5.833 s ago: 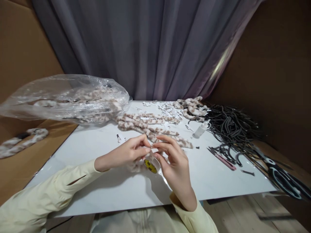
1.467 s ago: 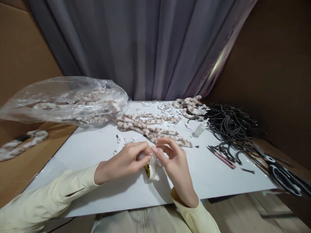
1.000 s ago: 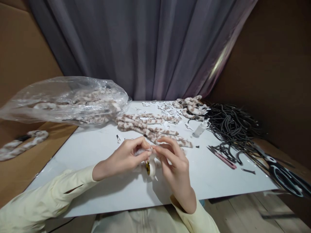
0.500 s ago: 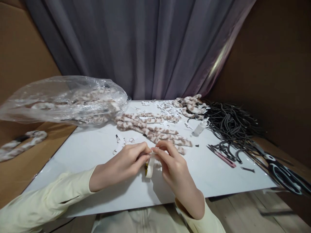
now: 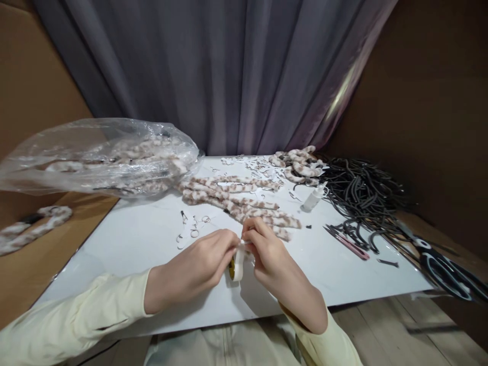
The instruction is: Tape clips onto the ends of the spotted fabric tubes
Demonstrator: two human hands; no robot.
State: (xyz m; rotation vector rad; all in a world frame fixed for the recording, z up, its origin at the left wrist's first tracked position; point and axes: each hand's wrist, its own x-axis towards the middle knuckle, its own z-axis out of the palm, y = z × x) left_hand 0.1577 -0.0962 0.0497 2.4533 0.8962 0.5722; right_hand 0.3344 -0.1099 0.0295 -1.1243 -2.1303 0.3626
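Close together over the front of the table, both hands are closed in pinches. A white roll of tape (image 5: 238, 265) with a yellow inner side hangs just below the fingertips. My left hand (image 5: 202, 258) pinches at the upper left of the roll. At its upper right, my right hand (image 5: 271, 254) has thumb and forefinger pressed together on a small white bit, apparently the tape's end. Part of a fluffy strip shows behind the roll, mostly hidden by my right hand. Beyond the hands lie spotted plush strips (image 5: 232, 201).
A clear plastic bag (image 5: 95, 152) of plush pieces is at the left. Metal rings (image 5: 194, 231) lie before it. On the right are a small bottle (image 5: 314, 198), black cords (image 5: 362, 193), pink-handled tweezers (image 5: 348, 244) and large scissors (image 5: 444, 269). A curtain hangs behind.
Both hands and the tape roll have shifted slightly to the right. The fingers remain pinched together at the roll's top, with the left hand turned a little more knuckles-up.
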